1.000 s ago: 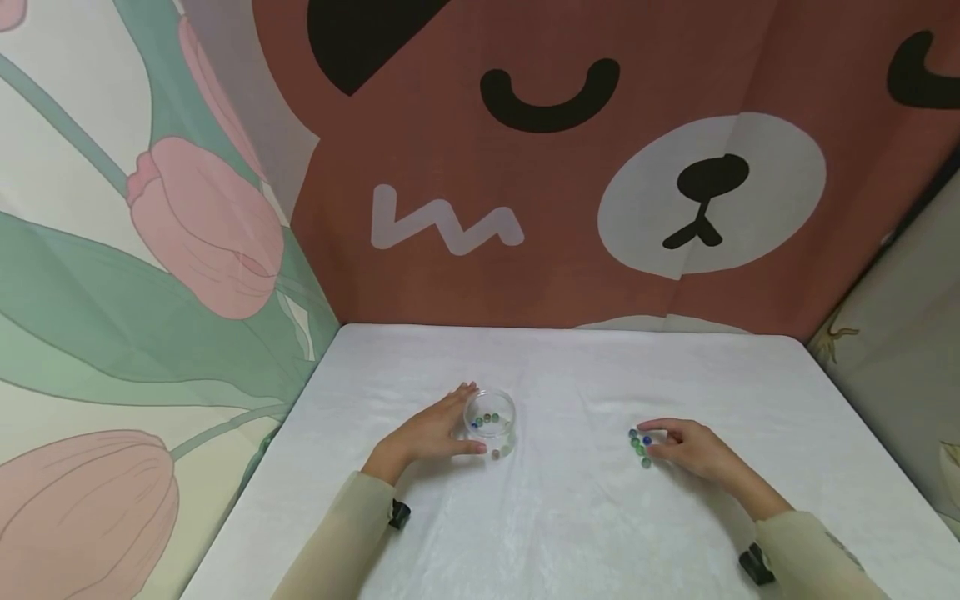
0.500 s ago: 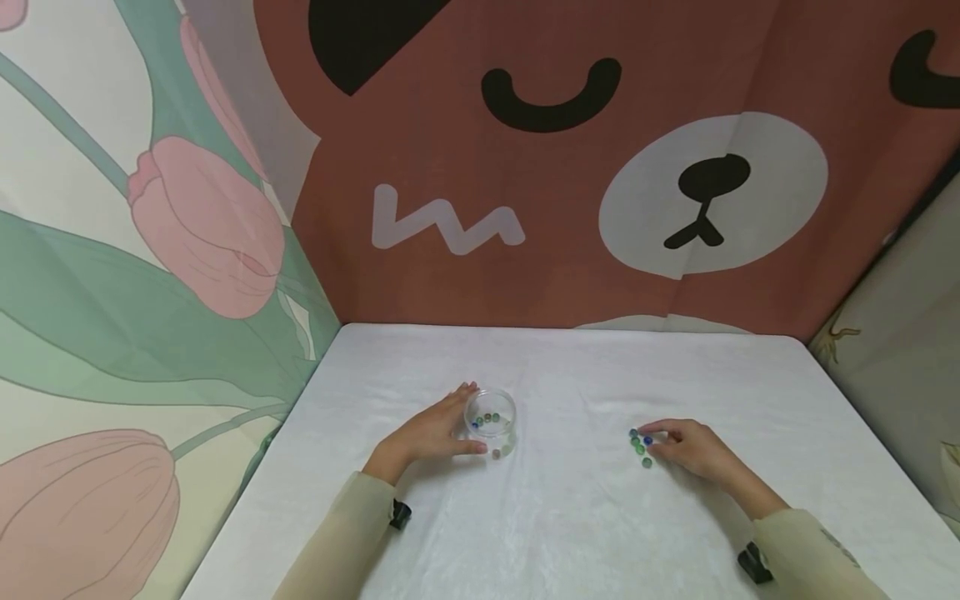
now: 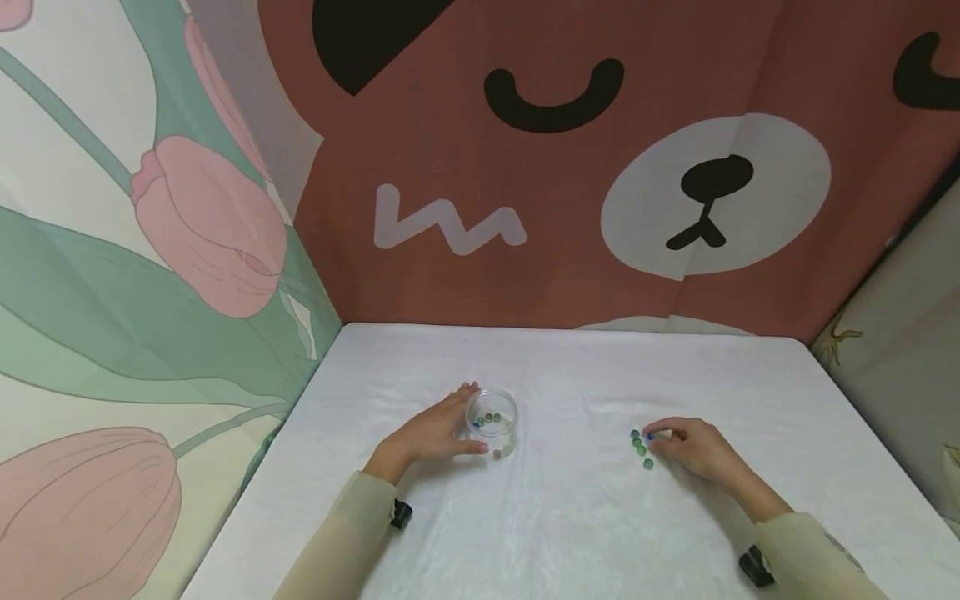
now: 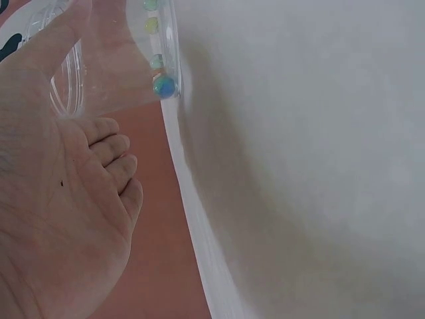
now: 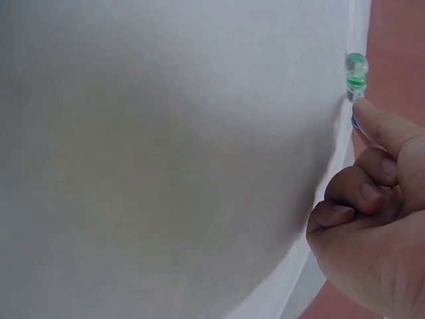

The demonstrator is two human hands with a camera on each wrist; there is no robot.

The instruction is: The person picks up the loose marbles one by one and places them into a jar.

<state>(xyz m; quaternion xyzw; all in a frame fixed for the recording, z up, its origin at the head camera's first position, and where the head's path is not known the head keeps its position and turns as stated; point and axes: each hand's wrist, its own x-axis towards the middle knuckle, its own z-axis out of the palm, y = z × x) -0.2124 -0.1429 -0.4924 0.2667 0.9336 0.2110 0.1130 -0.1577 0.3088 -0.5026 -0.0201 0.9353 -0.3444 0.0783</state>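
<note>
The left hand (image 3: pixel 431 429) is holding the clear cylindrical jar (image 4: pixel 119 66) between thumb and fingers. The jar is standing upright on the white tablecloth (image 3: pixel 555 517), and multicolored marbles (image 3: pixel 489 417) are lying inside it. The right hand (image 3: pixel 697 450) is pinching the blue marble (image 3: pixel 650 437) narrowly at the cloth. Green marbles (image 3: pixel 641 451) are resting just beside the fingertips, well apart from the jar.

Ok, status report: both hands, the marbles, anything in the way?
Left hand around clear jar, marbles inside. Right hand pinches blue marble, green marbles close by. No obstruction visible.
</note>
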